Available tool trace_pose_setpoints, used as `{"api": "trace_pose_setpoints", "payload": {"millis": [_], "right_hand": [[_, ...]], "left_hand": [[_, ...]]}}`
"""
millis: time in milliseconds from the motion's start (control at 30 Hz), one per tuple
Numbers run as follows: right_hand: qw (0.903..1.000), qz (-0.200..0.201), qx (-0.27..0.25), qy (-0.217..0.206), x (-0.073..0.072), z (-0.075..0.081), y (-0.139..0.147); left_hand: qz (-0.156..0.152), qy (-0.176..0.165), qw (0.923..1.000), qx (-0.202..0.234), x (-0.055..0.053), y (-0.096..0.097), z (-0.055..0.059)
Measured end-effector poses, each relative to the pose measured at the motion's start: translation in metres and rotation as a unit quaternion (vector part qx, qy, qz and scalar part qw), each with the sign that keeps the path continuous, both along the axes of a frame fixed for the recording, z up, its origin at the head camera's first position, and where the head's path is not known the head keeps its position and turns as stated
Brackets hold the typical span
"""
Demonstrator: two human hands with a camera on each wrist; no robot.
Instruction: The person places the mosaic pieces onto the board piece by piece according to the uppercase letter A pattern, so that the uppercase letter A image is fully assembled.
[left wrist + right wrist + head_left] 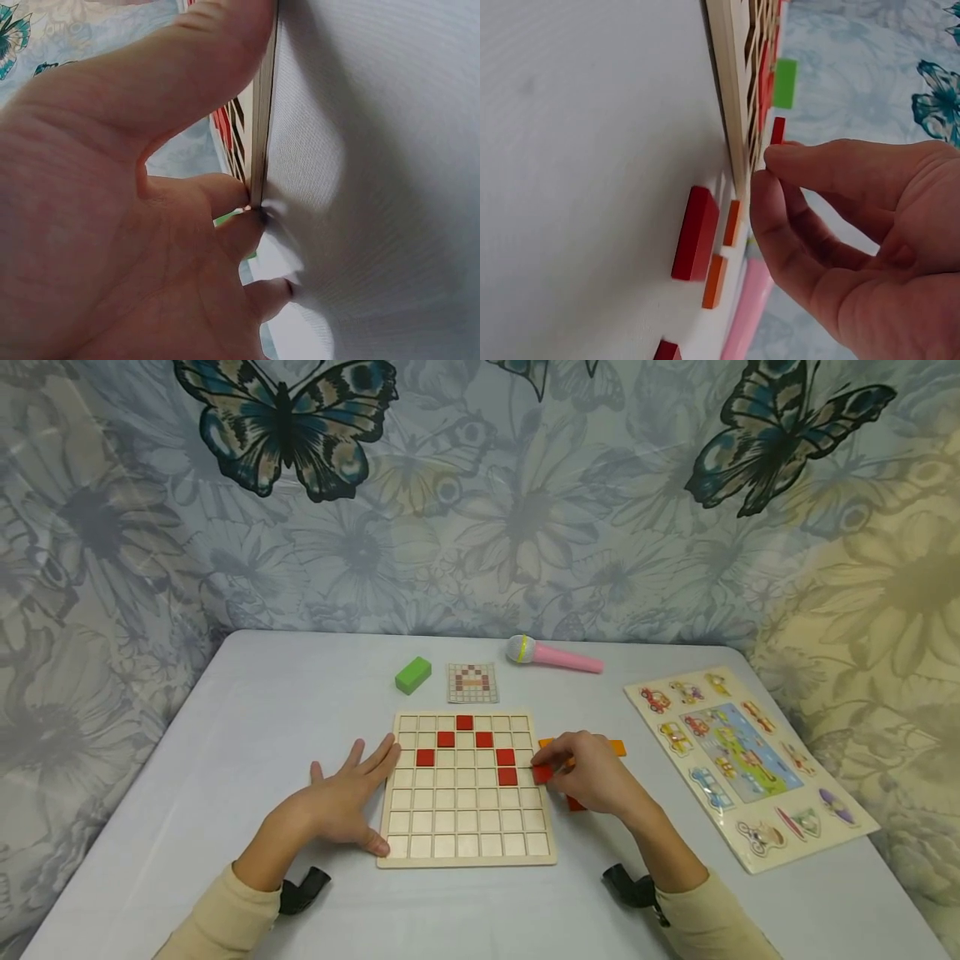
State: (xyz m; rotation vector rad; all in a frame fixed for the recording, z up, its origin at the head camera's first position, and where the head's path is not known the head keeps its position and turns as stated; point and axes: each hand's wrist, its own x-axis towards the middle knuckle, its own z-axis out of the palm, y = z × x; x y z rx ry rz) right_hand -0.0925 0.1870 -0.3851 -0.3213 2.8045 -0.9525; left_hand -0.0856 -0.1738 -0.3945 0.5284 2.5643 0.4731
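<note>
A wooden grid board (465,822) lies on the table with several red tiles (464,722) set in its upper cells. My left hand (341,802) is spread along the board's left side, its thumb on the lower left corner and fingertips at the upper left edge. At the board's right edge, my right hand (592,774) pinches a red square tile (778,130) between thumb and forefinger. Under and beside that hand are orange tiles (618,747) and another red tile (576,804), partly hidden in the head view. The right wrist view shows a red tile (695,234) lying on the cloth.
Behind the board are a small pattern card (472,682), a green block (413,676) and a pink toy microphone (566,657). A picture puzzle board (720,827) lies at the right. The white table (187,760) meets a patterned curtain at the back.
</note>
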Motion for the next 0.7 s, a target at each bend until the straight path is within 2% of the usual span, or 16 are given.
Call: {"api": "trace_pose_setpoints", "payload": {"millis": [433,700], "right_hand": [[0.999,-0.014,-0.036,-0.022,-0.004,0.001,-0.019],[0.9991,0.003,-0.038,-0.017,-0.008,0.003,-0.032]], "left_hand": [[-0.001,-0.004,1.0,0.0,0.0,-0.001,0.001],[-0.003,-0.008,1.0,-0.002,0.0,-0.002,0.001]]}}
